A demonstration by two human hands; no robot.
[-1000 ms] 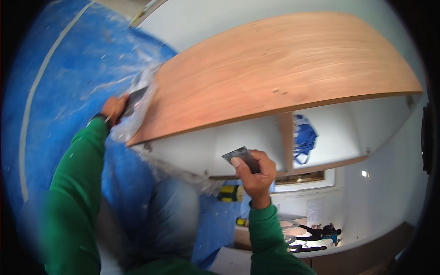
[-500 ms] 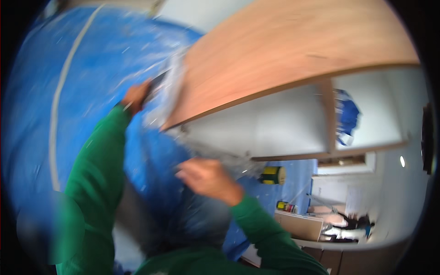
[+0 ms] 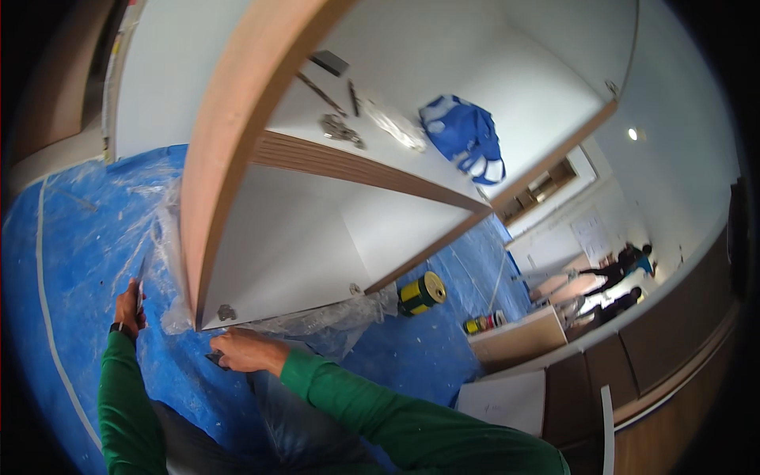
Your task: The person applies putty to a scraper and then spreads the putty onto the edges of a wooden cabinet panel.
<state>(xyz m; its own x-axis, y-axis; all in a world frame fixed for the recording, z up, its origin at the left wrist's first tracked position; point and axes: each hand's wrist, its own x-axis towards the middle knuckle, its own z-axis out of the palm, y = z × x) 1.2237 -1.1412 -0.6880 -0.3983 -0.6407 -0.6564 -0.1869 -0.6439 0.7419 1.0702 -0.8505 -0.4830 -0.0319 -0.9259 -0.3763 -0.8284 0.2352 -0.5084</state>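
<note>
Right hand (image 3: pixel 247 351) has its grip pinched on a dark piece (image 3: pixel 215 360) near the cabinet's (image 3: pixel 224 131) low corner, and imo that's best held clear of the bunched plastic (image 3: pixel 317 328). Left hand's (image 3: pixel 129 309) grip is closed round some thin thing (image 3: pixel 142 275), edge-on, no clue what; people (image 3: pixel 628 261) way back are too tiny to read.

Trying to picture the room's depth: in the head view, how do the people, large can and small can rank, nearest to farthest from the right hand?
1. Large can: right of the right hand.
2. Small can: farther right.
3. People: far right, background.
</note>
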